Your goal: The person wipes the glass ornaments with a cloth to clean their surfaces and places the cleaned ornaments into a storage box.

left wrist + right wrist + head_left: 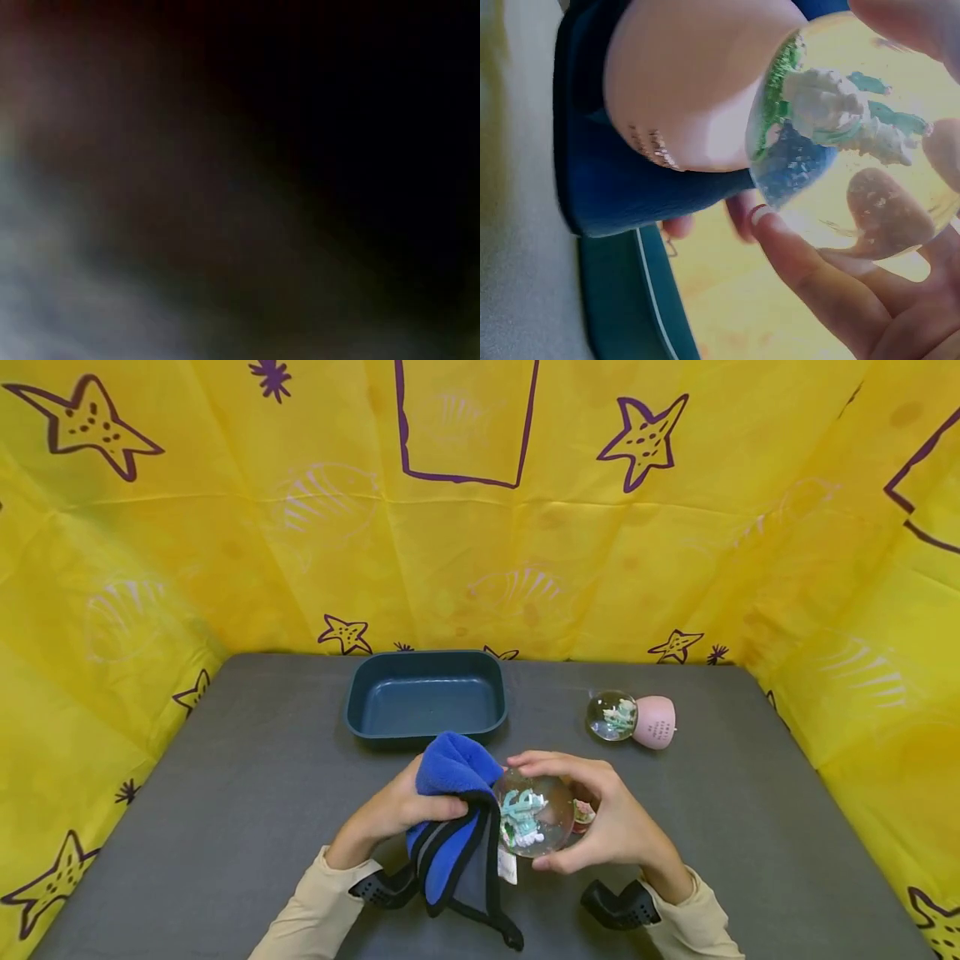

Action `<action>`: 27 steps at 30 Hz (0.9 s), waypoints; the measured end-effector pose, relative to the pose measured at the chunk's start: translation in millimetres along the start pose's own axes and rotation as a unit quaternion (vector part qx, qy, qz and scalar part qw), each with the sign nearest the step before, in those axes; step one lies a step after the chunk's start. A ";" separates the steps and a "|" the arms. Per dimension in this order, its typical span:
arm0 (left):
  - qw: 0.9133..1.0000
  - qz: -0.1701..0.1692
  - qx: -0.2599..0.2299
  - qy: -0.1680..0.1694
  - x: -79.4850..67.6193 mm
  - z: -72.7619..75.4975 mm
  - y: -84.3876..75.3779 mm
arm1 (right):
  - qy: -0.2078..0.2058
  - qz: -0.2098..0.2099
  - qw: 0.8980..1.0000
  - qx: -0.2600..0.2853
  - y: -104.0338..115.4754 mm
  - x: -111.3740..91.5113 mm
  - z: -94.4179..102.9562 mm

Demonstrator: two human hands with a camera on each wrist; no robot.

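Observation:
A snow globe [543, 806] with mint-green and white figures inside its clear ball is held on its side between the hands. My right hand [618, 814] grips the ball, thumb below and fingers above. My left hand [393, 810] holds a blue cloth [456, 764] with black edging against the globe's base end, its thumb on top. In the right wrist view the pink base [690, 82] shows with the cloth behind it, and fingertips curl round the glass. A cloth corner with a white tag [507, 865] hangs down. The left wrist view is dark and blurred.
Behind the hands stands a dark teal tray [427, 739] on the grey table [225, 810]. Another snow globe [654, 722] with a pink base lies on its side at the right. A small red-and-white thing [582, 815] shows behind the ball. Yellow patterned fabric [450, 543] surrounds the table.

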State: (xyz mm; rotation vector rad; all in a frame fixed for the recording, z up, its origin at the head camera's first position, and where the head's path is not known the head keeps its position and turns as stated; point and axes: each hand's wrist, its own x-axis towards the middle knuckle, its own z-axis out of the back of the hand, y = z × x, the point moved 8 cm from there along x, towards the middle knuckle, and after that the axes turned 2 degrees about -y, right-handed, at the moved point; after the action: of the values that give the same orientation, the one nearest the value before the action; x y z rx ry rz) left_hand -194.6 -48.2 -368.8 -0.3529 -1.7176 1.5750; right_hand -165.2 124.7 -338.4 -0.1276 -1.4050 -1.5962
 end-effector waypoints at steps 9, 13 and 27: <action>0.994 0.072 0.085 -0.015 -3.4 1.6 6.3 | 0.001 -0.001 1.000 -0.011 0.6 -0.7 2.9; 0.988 0.090 0.107 -0.068 -3.3 8.8 7.5 | -0.002 0.008 1.000 -0.009 1.1 -1.0 3.8; 1.000 0.007 -0.023 0.011 -1.8 -2.0 6.9 | -0.011 0.032 0.996 0.081 8.9 -2.9 7.6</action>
State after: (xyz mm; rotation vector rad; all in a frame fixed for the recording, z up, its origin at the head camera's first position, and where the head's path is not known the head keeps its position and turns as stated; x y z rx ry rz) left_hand -194.0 -46.5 -376.0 -0.4043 -1.7417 1.5376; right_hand -161.3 133.7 -331.5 -0.0943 -1.5260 -1.4264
